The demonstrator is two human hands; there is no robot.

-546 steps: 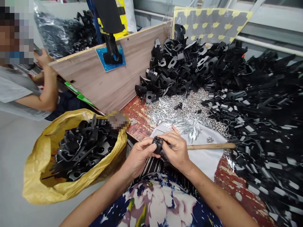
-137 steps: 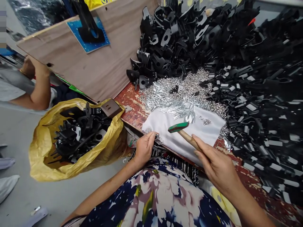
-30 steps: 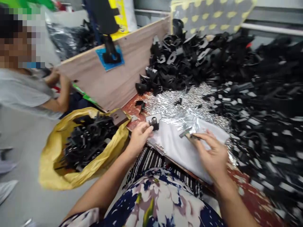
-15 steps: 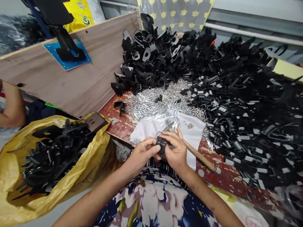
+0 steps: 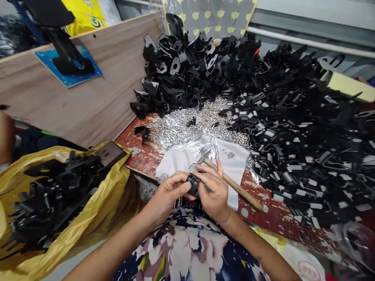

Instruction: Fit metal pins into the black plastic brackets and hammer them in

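Note:
A small black plastic clip point(image 5: 192, 183) is pinched between my two hands just above my lap, at the near edge of the table. My left hand point(image 5: 167, 194) grips its left side with thumb and fingers closed. My right hand point(image 5: 213, 190) closes on its right side, index finger raised a little. Just beyond my right hand a wooden-handled hammer point(image 5: 234, 185) lies on a white cloth point(image 5: 231, 160). A drift of small silver pins point(image 5: 187, 130) covers the table behind the cloth.
Big heaps of black plastic parts point(image 5: 287, 113) fill the back and right of the red worn table point(image 5: 272, 214). A yellow sack point(image 5: 88, 218) of black pieces sits at my left. A wooden board point(image 5: 88, 97) stands behind it. Another person's arm point(image 5: 6, 132) shows at far left.
A second ago my left hand held the black piece alone and my right hand was at the hammer on the cloth. Now both hands are together on the piece and the hammer lies free.

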